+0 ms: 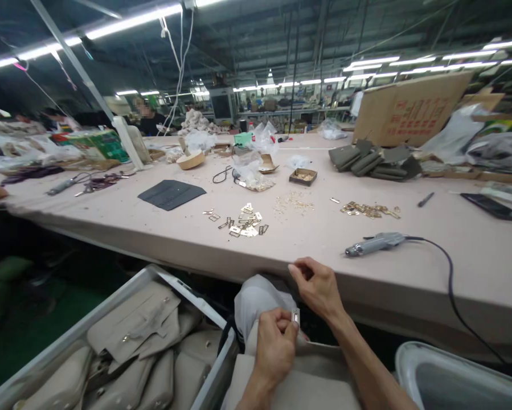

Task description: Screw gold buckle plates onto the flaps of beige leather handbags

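My left hand (275, 344) is closed on a small metal plate (295, 316) with a slot in it, held upright between thumb and fingers. A beige leather bag piece (319, 370) lies over my lap, under and beside that hand. My right hand (318, 286) hovers at the table's front edge with its fingers curled together; anything between the fingertips is too small or hidden to make out. Ahead on the table lie a pile of metal plates and frames (246, 223), scattered small bits (293, 201) and gold-coloured fittings (369, 210).
A grey electric screwdriver (377, 244) with a dark cable lies on the right of the table (307, 239). A crate (151, 273) of beige bags stands at lower left, a pale tub (413, 350) at lower right. A dark sheet (171, 194), small box (303, 176) and large carton (409, 108) are farther back.
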Demonstrator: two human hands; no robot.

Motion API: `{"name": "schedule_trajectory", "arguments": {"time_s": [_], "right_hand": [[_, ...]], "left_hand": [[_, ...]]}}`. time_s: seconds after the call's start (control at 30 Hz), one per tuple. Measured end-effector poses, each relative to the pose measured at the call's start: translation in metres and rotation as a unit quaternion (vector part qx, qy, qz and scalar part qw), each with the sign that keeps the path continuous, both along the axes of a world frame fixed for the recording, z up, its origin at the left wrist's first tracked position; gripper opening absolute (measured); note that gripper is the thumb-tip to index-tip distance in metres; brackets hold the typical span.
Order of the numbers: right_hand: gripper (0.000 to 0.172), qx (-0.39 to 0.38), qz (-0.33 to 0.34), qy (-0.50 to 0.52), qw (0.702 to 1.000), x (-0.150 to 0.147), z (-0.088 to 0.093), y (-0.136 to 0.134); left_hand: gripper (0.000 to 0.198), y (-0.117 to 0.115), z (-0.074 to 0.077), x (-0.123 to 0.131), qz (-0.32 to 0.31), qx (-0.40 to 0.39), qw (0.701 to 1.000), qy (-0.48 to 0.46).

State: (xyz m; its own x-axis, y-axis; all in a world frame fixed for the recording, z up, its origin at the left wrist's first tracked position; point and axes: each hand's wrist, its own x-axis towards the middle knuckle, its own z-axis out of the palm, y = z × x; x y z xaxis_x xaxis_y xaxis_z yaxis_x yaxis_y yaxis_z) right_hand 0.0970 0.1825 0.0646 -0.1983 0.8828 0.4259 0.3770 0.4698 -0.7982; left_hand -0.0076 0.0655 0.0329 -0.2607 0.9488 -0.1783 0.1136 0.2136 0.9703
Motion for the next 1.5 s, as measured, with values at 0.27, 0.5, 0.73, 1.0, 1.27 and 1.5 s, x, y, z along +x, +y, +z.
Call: {"name": "schedule_trajectory", "arguments": {"time_s": [0.27, 0.5, 0.73, 1.0, 1.27, 1.5], "right_hand": [[0.037, 0.156, 0.079, -0.159, 0.972, -0.075, 0.012, 0.114], [0.032, 0.155, 0.095, -0.217, 0.959, -0.111, 0.003, 0.142], [0.03, 0.183, 0.1, -0.16, 0.965, -0.107, -0.004, 0.142], [0.011, 0.193, 0.176, -0.176, 0.949, -0.083, -0.004, 0.119], [0.031, 0.111, 0.111, -0.208, 0.965, -0.09, -0.001, 0.121], [0.026, -0.006, 0.069, -0.282, 0.957, -0.112, 0.012, 0.122]], "left_hand": [[0.055, -0.008, -0.006, -0.002, 0.014, 0.038, 0.999, 0.0], [0.053, -0.01, -0.012, -0.003, 0.025, 0.036, 0.999, -0.015], [0.034, -0.007, -0.005, -0.003, 0.009, 0.014, 1.0, -0.027], [0.01, -0.005, -0.008, -0.001, 0.02, 0.031, 0.999, -0.036], [0.01, -0.008, -0.001, 0.0, 0.026, 0.037, 0.999, -0.028], [0.016, -0.007, -0.005, 0.0, 0.034, 0.036, 0.998, -0.029]]}}
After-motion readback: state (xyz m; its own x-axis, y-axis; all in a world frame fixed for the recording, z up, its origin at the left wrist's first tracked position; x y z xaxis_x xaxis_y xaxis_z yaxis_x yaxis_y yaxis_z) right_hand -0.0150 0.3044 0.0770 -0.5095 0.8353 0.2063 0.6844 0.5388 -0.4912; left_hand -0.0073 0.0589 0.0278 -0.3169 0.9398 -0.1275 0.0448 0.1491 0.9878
